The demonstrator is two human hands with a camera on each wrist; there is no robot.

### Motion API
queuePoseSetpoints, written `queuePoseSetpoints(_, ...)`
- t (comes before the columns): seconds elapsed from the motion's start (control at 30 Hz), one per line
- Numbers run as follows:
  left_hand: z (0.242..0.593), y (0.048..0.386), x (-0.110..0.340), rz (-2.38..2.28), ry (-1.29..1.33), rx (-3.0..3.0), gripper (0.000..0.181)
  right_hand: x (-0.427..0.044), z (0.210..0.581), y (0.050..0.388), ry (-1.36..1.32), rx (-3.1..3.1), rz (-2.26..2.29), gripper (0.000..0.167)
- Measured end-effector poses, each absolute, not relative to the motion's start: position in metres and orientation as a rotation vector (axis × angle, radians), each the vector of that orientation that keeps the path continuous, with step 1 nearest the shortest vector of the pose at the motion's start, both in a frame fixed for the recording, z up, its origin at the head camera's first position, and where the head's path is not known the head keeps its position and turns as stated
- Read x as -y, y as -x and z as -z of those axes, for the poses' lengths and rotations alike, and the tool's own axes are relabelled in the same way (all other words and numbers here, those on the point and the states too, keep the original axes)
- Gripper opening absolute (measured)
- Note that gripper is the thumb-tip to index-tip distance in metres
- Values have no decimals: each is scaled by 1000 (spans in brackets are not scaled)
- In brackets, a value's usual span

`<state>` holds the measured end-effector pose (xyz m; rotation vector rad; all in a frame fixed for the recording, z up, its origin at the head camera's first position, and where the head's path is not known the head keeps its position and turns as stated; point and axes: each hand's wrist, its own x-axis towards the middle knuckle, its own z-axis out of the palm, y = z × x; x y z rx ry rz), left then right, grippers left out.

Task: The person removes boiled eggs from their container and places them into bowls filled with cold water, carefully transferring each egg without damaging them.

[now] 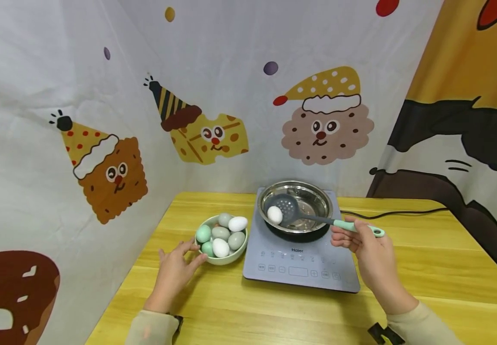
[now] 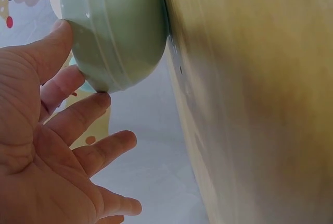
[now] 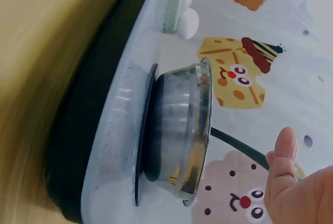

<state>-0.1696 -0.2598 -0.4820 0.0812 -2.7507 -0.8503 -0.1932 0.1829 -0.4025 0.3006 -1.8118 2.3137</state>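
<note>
In the head view my right hand [image 1: 371,251] grips the mint-green handle of a dark slotted skimmer [image 1: 287,207]. A white egg [image 1: 274,215] sits at the near-left of its head, within the rim of a shiny steel pan [image 1: 297,229]. To the left stands a pale green bowl [image 1: 224,260] heaped with several white, grey-green and mint eggs [image 1: 220,234]. My left hand [image 1: 178,270] is at the bowl's left side. The left wrist view shows its thumb and fingertips touching the bowl [image 2: 117,36], fingers extended and spread. Part of the skimmer shaft [image 3: 240,149] shows in the right wrist view.
Under the pan lies a flat grey induction cooker [image 1: 297,258] with touch controls. Its black cord [image 1: 386,212] runs right along the back of the wooden table [image 1: 213,306]. A cloth [image 1: 231,48] with cartoon prints hangs behind and to the left.
</note>
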Motion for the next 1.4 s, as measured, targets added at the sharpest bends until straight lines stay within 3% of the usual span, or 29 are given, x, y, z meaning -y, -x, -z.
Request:
queuePoseSetpoints(0.6, 480, 168, 258, 891, -93, 2750, 31, -163, 368, 215, -271, 1792, -2663, 31)
queuePoseSetpoints(0.93, 482, 167, 256, 877, -110, 2753, 30, -103, 374, 204, -388, 2030, -2408, 44)
queuePoseSetpoints(1.4, 479, 163, 246, 858, -164, 2766, 42, -58, 388, 176, -931, 2062, -1623, 26)
